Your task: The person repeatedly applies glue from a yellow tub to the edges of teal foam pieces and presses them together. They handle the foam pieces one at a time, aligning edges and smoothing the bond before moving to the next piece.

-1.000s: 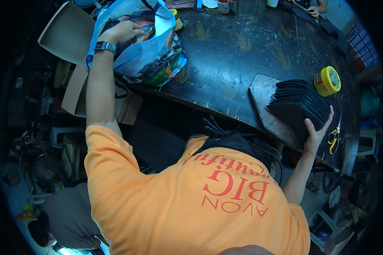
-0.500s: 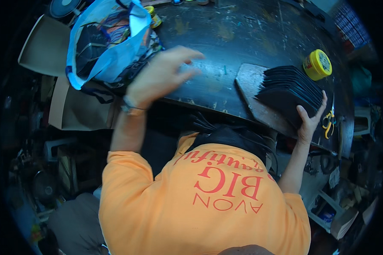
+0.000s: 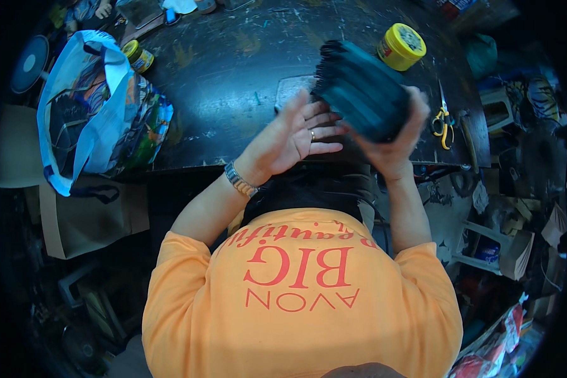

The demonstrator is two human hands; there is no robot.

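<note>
Desk [image 3: 220, 88] runs ahead of both your hands, dark top, scuffed. Big printed bag [image 3: 151, 116], mouth open, sits well apart to the left of your left hand [image 3: 290, 138]. Pale board [image 3: 290, 91]: only a corner shows, just beyond your left fingers; the rest is hidden.

Stack of thin black pieces [image 3: 359, 88]: it's in your right hand [image 3: 394, 148], tilted, spreading ahead and to the left of that palm. Right hand is closed around its near end, thumb on one side, fingers on the other; blurry there, so exact finger contact is hard to call. Left hand is wide, palm up, fingers spread, at the stack's near left side; can't tell if the fingertips touch it.

To handle it well, squeeze evenly across the whole thickness, since loose pieces would likely slip or fan out. Bring the left palm under or against the free side before easing the right grip. Tilt slowly; square the edges between both palms.

Yellow tub [image 3: 400, 49] stands just beyond the right hand, near the stack's far end, so mind a knock. Yellow-handled scissors [image 3: 445, 129] lie right of the right hand; watch your knuckles there. Metal watch [image 3: 238, 179] is on the left wrist, behind that hand; don't let it snag edges.
</note>
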